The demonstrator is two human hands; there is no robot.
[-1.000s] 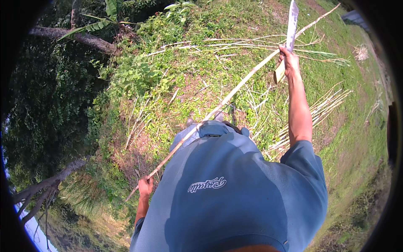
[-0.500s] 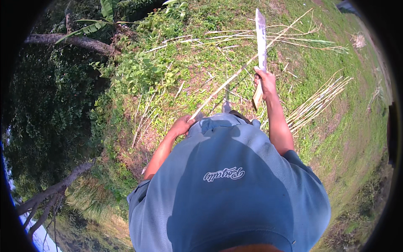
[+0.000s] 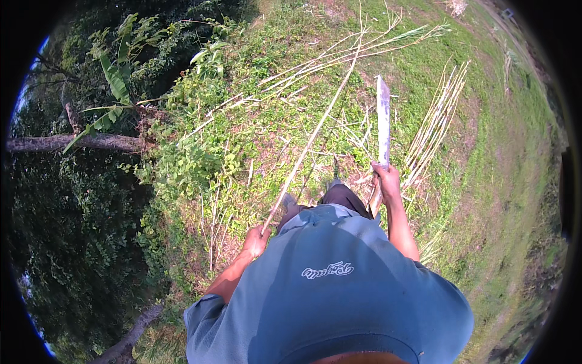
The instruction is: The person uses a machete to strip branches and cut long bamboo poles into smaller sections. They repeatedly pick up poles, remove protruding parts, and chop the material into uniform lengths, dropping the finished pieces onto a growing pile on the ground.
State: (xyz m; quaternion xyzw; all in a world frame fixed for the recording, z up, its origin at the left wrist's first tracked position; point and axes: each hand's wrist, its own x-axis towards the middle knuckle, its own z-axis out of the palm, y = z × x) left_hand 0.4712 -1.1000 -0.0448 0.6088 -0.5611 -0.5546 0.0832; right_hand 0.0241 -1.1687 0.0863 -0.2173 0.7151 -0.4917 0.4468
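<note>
My left hand (image 3: 256, 241) is closed round the near end of a long, thin, pale stalk (image 3: 317, 128). The stalk slants away from me to the far side, where its tip crosses other cut stalks on the ground. In my right hand (image 3: 388, 182) is a machete (image 3: 383, 121), gripped by its handle, its long pale blade pointing up and away from me. Blade and stalk are apart. The lower end of the handle shows below my fist, close to my trousers.
Cut stalks (image 3: 351, 56) lie across the far grass, some with green leaf ends. To the right is a bundle of pale stalks (image 3: 438, 124). Leafy plants (image 3: 194, 155) and a tree trunk (image 3: 79, 143) stand at the left. Short pieces litter the ground before my feet.
My right hand has lowered the machete toward me, away from the stalk. The held stalk points more steeply away from me, and my left hand sits lower. The whole view has shifted.
</note>
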